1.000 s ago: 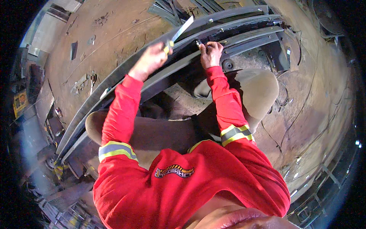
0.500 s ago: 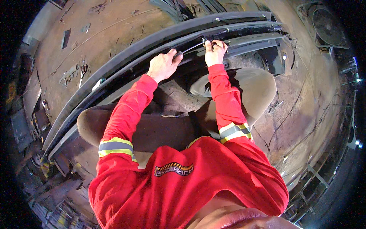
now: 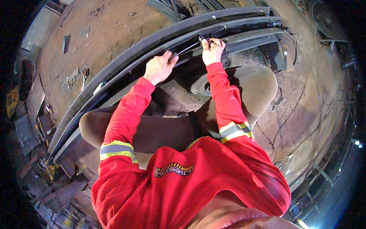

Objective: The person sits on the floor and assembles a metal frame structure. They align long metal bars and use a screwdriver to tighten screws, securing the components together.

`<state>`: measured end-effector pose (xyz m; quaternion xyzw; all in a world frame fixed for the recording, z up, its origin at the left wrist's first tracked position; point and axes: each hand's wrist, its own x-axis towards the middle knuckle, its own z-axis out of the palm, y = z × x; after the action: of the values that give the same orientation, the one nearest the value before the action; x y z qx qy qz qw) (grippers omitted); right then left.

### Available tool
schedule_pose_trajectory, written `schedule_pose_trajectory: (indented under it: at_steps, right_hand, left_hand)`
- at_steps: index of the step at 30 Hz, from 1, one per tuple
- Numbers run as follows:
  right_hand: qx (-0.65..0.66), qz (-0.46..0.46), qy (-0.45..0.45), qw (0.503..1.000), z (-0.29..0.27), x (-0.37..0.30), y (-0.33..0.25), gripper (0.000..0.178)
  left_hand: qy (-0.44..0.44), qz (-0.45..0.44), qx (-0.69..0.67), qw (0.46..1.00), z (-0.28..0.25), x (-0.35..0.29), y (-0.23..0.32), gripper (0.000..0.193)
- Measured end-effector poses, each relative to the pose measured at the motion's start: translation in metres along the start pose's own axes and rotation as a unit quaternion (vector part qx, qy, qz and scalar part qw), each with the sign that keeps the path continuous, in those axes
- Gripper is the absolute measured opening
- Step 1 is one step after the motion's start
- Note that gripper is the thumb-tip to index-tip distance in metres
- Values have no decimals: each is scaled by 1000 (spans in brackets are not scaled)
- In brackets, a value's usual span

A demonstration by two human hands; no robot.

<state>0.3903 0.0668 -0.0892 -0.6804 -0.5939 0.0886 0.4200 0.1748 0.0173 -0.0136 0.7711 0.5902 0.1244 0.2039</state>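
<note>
My left hand is closed around the dark handle of a hand tool with a bright metal shaft, much like a ratchet wrench. The shaft slants up to the right, to a dark head beside the fingers of my right hand. Those fingers are curled in at that end; what they pinch is partly hidden. Both hands are over a long curved dark metal beam, built of several parallel strips with small bolts along them. The beam lies across in front of my bent legs.
Scissors and flat metal scraps lie on the brown floor beyond the beam at the left. Metal bars are stacked at the far side. A round dark fan-like thing stands far right. Cables trail over the floor at right.
The view has shifted slightly. Both hands keep their hold and sit a little farther left, with the tool at nearly the same slant.
</note>
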Motion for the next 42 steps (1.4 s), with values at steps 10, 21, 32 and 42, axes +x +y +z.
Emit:
schedule_pose_trajectory:
  at_steps: [10, 21, 32, 42]
  right_hand:
    - [-18, -18, -23, 999, -2, 0, 5, 28]
    - [41, 4, -13, 999, -18, -1, -8, 30]
    - [29, -14, 2, 999, -2, -7, -12, 25]
    - [348, 144, -74, 923, 51, -34, 26, 67]
  left_hand:
    - [22, 2, 5, 1000, 1, 16, 19, 33]
    - [76, 146, -163, 973, -78, 40, 77, 33]
    - [129, 296, -136, 937, 43, 205, 150, 16]
    - [-39, 203, 122, 971, 92, 221, 181, 16]
